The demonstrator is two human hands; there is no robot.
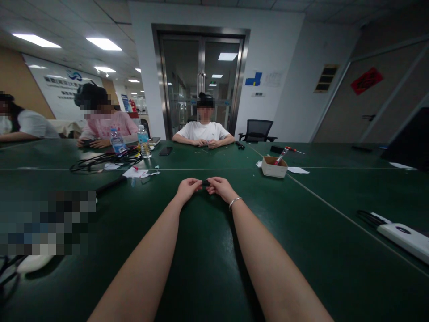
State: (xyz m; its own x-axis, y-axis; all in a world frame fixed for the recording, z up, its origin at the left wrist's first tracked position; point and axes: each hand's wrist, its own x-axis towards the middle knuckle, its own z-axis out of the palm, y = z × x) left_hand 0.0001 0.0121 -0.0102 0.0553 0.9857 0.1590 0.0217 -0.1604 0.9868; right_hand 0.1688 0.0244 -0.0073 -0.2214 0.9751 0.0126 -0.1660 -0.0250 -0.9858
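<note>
Between my two hands is a small black object [205, 183], too small and too covered by fingers to name. My left hand [188, 189] pinches its left end with thumb and fingertips. On the other side my right hand [219, 188], with a silver bracelet [235, 202] at the wrist, grips the right end the same way. Both hands are just above or resting on the dark green table [204, 250], with the forearms reaching forward from the near edge.
An open box [274, 168] with a tool in it stands ahead right, a screwdriver [295, 150] behind it. Black cables [107, 160], bottles [145, 142] and paper [136, 172] lie ahead left. A power strip [404, 235] is at right. People sit across and to the left.
</note>
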